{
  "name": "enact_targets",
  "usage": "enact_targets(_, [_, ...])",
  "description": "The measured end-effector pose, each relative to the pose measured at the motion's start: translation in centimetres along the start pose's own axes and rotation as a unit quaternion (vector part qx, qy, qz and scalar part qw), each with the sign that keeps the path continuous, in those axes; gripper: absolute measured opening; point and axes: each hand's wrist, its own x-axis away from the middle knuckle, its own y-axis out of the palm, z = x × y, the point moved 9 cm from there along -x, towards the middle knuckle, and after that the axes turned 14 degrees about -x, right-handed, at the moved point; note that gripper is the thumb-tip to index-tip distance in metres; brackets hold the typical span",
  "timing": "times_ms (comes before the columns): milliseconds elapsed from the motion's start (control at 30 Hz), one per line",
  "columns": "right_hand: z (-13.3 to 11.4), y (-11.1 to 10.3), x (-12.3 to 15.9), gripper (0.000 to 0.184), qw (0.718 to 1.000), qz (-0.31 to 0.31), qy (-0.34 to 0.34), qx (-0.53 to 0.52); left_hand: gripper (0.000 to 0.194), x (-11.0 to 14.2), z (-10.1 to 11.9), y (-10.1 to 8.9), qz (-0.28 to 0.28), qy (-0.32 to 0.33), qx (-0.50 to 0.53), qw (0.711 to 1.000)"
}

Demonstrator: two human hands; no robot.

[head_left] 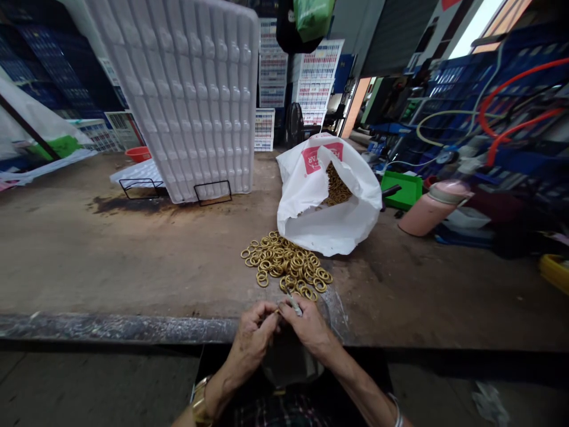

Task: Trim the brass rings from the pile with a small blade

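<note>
At the table's front edge my two hands meet, fingertips almost touching. My left hand is closed in a pinch on a small gold-coloured ring, mostly covered by the fingers. In my right hand a slim tool with a pale handle and a thin dark tip is held between thumb and fingers; its exact kind is unclear. Just beyond the hands lies a loose pile of gold-coloured rings. Behind it a white woven sack rests on its side, its torn mouth showing more rings inside.
A tall translucent ribbed plastic tray stands upright in a black wire holder on the wooden table. To the right are a pink bottle and a green bin. Stacked white crates stand behind.
</note>
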Motion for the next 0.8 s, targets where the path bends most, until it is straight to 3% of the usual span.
enact_targets(100, [-0.2,0.3,0.1,0.022,1.000,-0.008,-0.014,0.013,0.029,0.2,-1.0,0.9,-0.048,-0.054,0.054,0.996])
enact_targets(267, [0.4,0.3,-0.2,0.023,1.000,-0.012,-0.013,0.014,0.033,0.5,-1.5,1.2,-0.073,-0.068,0.106,0.989])
enact_targets(400, [0.6,-0.4,-0.1,0.021,0.994,0.009,-0.039,0.101,0.031,0.4,-1.8,0.8,-0.050,-0.079,0.138,0.986])
enact_targets(567, [0.4,1.1,0.9,0.014,0.960,-0.058,-0.078,0.263,0.032,0.0,-1.8,0.2,-0.014,-0.083,0.140,0.987])
enact_targets(800, [0.3,2.2,1.2,0.017,0.932,-0.080,-0.098,0.339,0.032,0.0,-1.5,-0.5,0.009,-0.079,0.101,0.992])
